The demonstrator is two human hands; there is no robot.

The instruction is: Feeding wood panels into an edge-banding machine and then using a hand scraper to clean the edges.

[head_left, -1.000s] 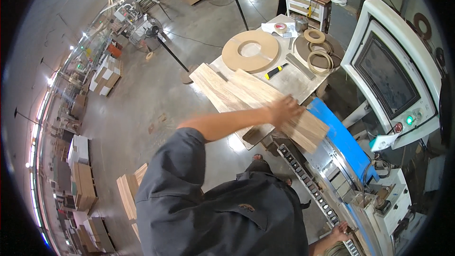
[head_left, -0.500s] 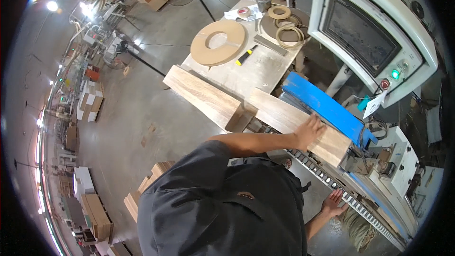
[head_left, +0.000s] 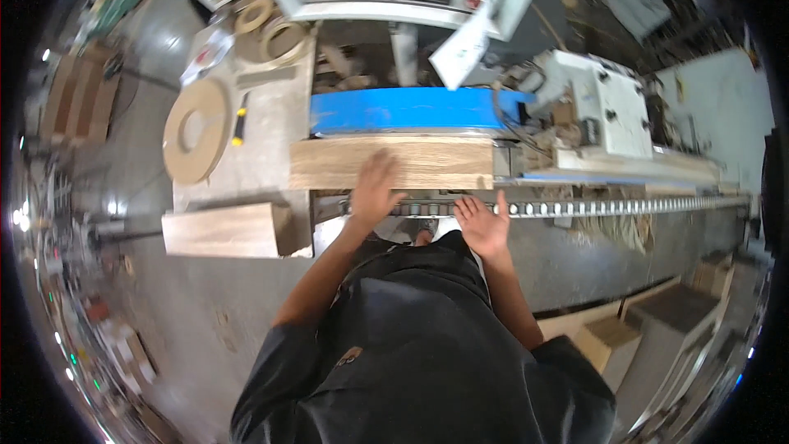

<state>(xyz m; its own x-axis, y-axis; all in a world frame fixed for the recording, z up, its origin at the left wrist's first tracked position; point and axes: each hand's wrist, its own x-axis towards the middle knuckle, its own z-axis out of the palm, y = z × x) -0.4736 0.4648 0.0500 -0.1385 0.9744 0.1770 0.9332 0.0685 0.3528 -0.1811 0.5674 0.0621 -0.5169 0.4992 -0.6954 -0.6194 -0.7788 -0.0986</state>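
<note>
While the grainy, rectangular wooden board (head_left: 448,163) spans mid-frame below a smooth blue panel (head_left: 411,108) | your left grip (head_left: 377,189), flat and wide, lies over it | your right grip (head_left: 483,228), fingers splayed, is at the roller rail (head_left: 592,209)

head-worn fisheye; looks down over the hands (head_left: 485,232)

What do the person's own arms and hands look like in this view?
The left hand, somewhat blurred, and the right hand are ungloved. Dark, short sleeves leave the forearms bare; the dark shirt bears a small tan emblem.
</note>
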